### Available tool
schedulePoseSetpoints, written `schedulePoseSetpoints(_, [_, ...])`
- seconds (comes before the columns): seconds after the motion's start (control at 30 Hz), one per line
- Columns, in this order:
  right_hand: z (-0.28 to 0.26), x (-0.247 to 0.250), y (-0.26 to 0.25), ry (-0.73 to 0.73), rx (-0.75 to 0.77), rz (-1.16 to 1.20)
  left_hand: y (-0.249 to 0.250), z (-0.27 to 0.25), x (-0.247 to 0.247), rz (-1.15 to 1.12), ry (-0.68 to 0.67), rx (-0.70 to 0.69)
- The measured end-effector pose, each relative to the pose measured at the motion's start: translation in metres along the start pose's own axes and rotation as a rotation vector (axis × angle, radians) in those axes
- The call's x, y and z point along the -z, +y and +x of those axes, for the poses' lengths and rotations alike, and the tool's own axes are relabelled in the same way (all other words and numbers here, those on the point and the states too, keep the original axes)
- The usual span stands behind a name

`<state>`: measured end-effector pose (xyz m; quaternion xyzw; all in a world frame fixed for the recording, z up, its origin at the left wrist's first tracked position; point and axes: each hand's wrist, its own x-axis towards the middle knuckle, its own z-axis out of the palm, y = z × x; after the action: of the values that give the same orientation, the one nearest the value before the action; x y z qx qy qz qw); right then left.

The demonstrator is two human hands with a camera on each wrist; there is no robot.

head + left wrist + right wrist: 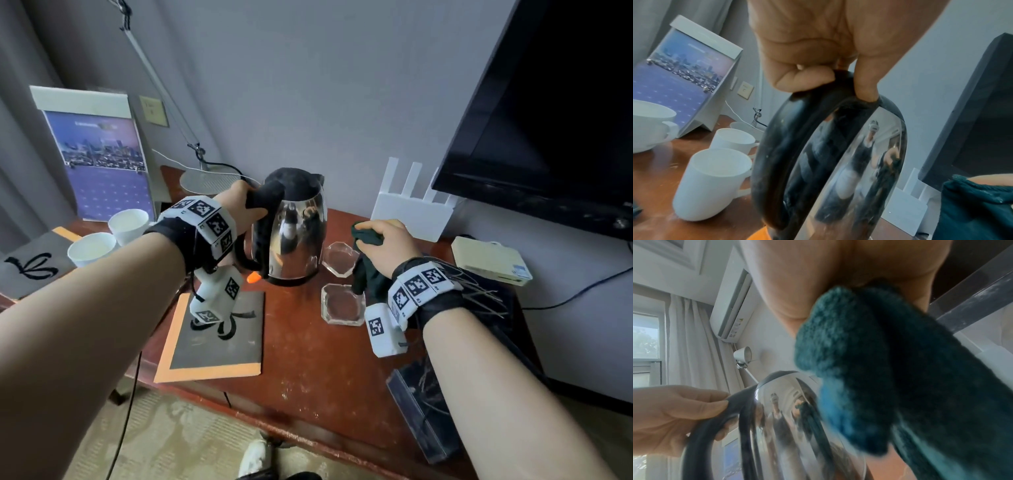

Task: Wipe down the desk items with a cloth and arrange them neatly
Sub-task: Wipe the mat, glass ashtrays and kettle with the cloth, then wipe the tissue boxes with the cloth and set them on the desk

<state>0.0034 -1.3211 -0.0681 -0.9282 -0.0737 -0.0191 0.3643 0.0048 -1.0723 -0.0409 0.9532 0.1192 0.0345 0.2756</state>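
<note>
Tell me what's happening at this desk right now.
A person is cleaning desk items. The left hand grips the black handle of a steel kettle, which sits on the wooden desk. The right hand holds a bunched dark teal cloth just to the kettle's right, not plainly touching it. Two glass coasters lie below that hand, and two white mugs stand to the left by a standing calendar.

Soft, dim daylight, coming from the window [645,340] at the left. The kettle [298,233] has mirror glare and warped reflections. The cloth [890,378] is blurry up close, and edges bend fisheye-style, especially the TV [548,113].
</note>
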Motion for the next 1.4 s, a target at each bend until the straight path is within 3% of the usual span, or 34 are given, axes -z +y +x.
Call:
schedulePoseSetpoints(0.33, [0.093, -0.014, 0.003, 0.000, -0.120, -0.093, 0.007, 0.133, -0.027, -0.057, -0.086, -0.057])
schedulePoseSetpoints(0.53, [0.130, -0.029, 0.013, -0.023, -0.170, -0.112, 0.005, 0.174, -0.057, -0.236, -0.116, -0.069])
schedulePoseSetpoints(0.67, [0.143, -0.035, 0.021, -0.038, -0.202, -0.119, 0.000, 0.191, -0.074, -0.224, -0.168, -0.073])
schedulePoseSetpoints(1.07, [0.139, -0.029, 0.021, 0.002, -0.146, -0.083, 0.009, 0.201, -0.078, -0.092, -0.206, -0.036])
schedulePoseSetpoints(1.3, [0.105, -0.002, 0.003, 0.054, -0.031, -0.050, 0.019, 0.157, -0.071, 0.102, -0.080, -0.058])
schedulePoseSetpoints(1.4, [0.078, 0.010, -0.002, 0.074, 0.021, -0.003, 0.029, 0.123, -0.066, 0.056, -0.102, -0.166])
